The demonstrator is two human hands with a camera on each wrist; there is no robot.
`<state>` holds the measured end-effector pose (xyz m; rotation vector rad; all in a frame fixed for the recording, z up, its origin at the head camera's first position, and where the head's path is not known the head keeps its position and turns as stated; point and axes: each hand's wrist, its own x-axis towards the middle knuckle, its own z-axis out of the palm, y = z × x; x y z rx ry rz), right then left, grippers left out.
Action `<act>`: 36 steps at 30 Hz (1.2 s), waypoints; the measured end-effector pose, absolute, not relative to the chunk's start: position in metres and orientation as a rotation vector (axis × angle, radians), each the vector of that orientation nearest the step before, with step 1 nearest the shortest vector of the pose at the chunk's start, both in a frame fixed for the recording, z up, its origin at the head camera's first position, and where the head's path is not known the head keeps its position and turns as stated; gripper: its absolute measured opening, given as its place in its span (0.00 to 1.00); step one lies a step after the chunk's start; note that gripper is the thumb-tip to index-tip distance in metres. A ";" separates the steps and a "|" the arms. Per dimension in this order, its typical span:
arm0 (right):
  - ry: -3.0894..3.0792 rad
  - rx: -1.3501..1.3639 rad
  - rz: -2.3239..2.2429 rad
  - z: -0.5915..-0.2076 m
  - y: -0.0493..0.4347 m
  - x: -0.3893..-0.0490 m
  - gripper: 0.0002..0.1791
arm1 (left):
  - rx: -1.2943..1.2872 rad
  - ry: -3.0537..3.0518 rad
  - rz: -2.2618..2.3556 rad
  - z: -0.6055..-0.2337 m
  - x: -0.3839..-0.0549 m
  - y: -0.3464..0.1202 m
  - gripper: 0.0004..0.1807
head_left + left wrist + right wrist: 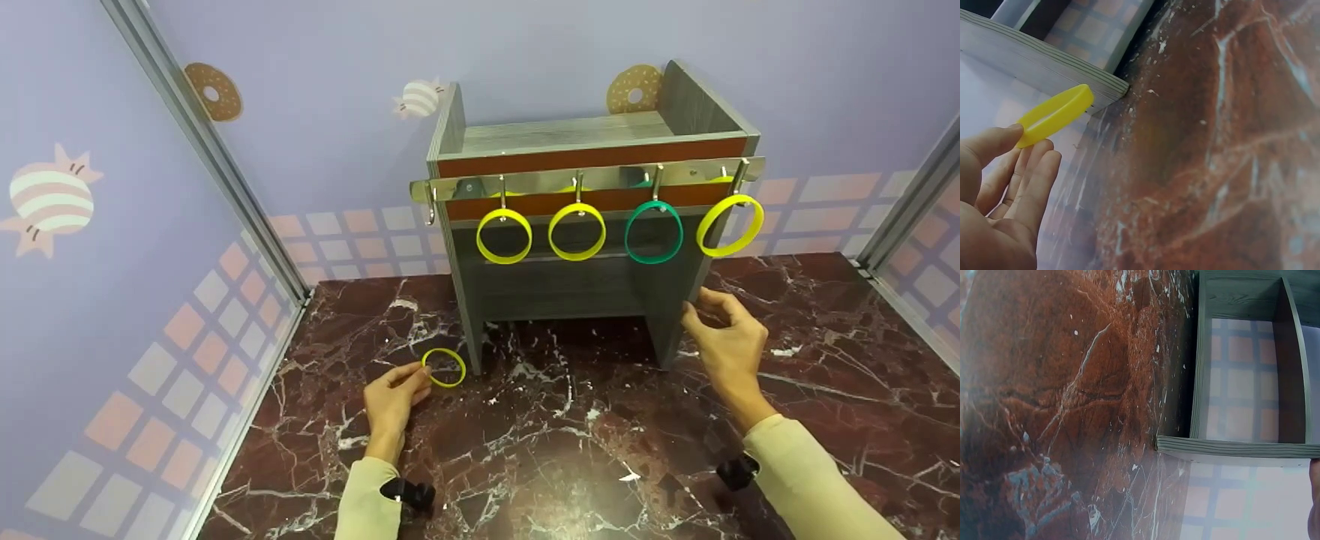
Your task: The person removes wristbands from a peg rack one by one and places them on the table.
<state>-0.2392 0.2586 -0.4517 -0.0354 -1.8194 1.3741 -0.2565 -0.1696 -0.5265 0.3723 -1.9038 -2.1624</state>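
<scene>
In the head view my left hand pinches a yellow silicone wristband between thumb and fingertips, left of the shelf's foot. The left wrist view shows that wristband held by one end, its loop pointing away from the fingers. My right hand touches the outside of the grey wooden shelf's right side panel, thumb at its front edge and fingers bent. Only a sliver of that hand enters the right wrist view, beside the panel.
A metal hook rail crosses the shelf front. Three yellow wristbands and a green wristband hang from it; the left-end hook carries none. The shelf stands on a dark red marbled table, with patterned walls behind and beside it.
</scene>
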 end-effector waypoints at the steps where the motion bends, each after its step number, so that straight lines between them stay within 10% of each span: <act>1: -1.818 -0.034 1.373 -0.452 0.259 -0.239 0.11 | 0.383 -1.916 -2.157 -0.528 -0.256 -0.170 0.15; 36: -1.804 -0.036 1.358 -0.476 0.271 -0.258 0.13 | 0.420 -2.202 -1.889 -0.527 -0.247 -0.176 0.14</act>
